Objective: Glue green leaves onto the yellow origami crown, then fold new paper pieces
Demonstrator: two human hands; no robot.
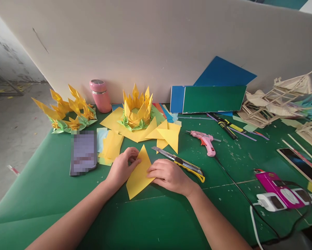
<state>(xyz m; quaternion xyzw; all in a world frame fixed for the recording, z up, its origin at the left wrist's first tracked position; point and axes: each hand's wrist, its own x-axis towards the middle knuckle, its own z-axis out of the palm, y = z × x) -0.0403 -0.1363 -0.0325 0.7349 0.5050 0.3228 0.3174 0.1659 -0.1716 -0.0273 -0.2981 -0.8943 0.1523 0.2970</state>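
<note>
A folded sheet of yellow paper (139, 175), pointed at the top, is between my two hands near the middle of the green table. My left hand (123, 165) has its fingers curled at the paper's upper left edge, thumb against it. On the opposite edge, my right hand (168, 175) grips the paper with fingers over it and the thumb side partly hidden. A yellow utility knife (182, 162) lies just beyond my right hand, blade end toward the paper. Loose yellow sheets (111, 146) and a yellow paper crown with green leaves (137, 111) are farther back.
At left are a second paper crown (67, 111), a phone (83, 152) and a pink flask (100, 96). To the right lie a pink glue gun (204, 140) with a trailing cord, a magenta power strip (278, 189), another phone (301, 166) and wooden stick models (270, 104).
</note>
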